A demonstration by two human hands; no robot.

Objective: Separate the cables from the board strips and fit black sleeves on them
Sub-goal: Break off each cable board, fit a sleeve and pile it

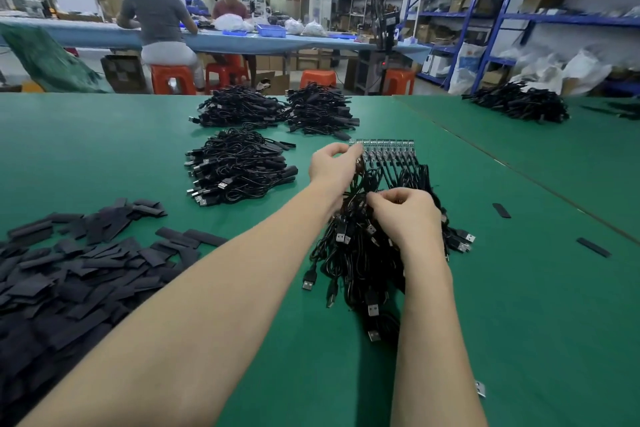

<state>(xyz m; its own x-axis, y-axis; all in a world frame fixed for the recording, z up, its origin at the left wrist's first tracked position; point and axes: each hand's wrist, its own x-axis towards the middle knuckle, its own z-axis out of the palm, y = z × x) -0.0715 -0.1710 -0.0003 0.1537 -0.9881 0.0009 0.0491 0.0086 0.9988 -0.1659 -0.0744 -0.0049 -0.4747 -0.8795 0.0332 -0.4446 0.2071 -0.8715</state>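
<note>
On a green desk (pixel 519 288), seen from a head-worn camera, two bare forearms reach forward into a tangle of black cables (pixel 363 253) with USB plugs. At the far end of that tangle lies a board strip (pixel 382 143), a row of small circuit boards joined side by side, each with a cable running back toward the person. The left hand (pixel 332 166) has its fingers curled and pinching at the left end of the strip, apparently on the endmost board. The right hand (pixel 408 215), nearer the person than the left hand's fingers, is curled down into the cable bundle and seems to pinch one cable, though what exactly its fingers hold is hidden. Well to the left of both hands sprawls a big pile of flat black sleeves (pixel 69 270); two loose sleeves lie to the right of the right hand. Beyond the left hand's fingers sit three heaps of finished cables (pixel 239 166). Likely risks from here: snapping a board off unevenly could crack it or tear its solder joints if the pull goes through the cable. The knotted cables could also drag the whole strip, or neighbouring cables, along with the one being freed.
</note>
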